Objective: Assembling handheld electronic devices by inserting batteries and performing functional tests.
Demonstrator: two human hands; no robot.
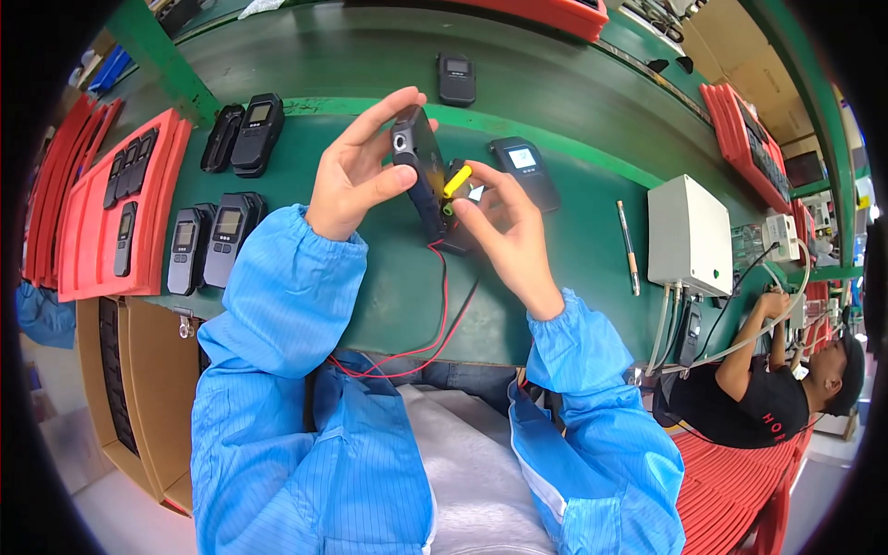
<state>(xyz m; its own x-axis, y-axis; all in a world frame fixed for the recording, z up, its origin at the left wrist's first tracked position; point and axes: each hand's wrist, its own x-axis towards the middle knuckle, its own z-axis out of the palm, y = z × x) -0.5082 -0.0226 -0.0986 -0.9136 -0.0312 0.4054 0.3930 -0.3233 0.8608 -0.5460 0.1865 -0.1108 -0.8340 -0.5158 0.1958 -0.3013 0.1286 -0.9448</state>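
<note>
My left hand (356,180) grips a black handheld device (425,166), tilted up on its edge above the green bench. My right hand (507,231) pinches a small yellow cylinder (457,181), apparently a battery, right against the device's side. Whether the cylinder sits in the device or is apart from it, I cannot tell. A thin red and black wire pair (442,301) hangs below the device and loops toward my lap. Just past my right fingers lies another black device (541,190) with its screen lit.
Several handheld devices (227,240) stand at the left, beside red trays (83,231). Another device (456,79) lies on the far green belt. To the right are a pen (629,245) and a white box (686,236) with cables. A person (731,393) works beyond.
</note>
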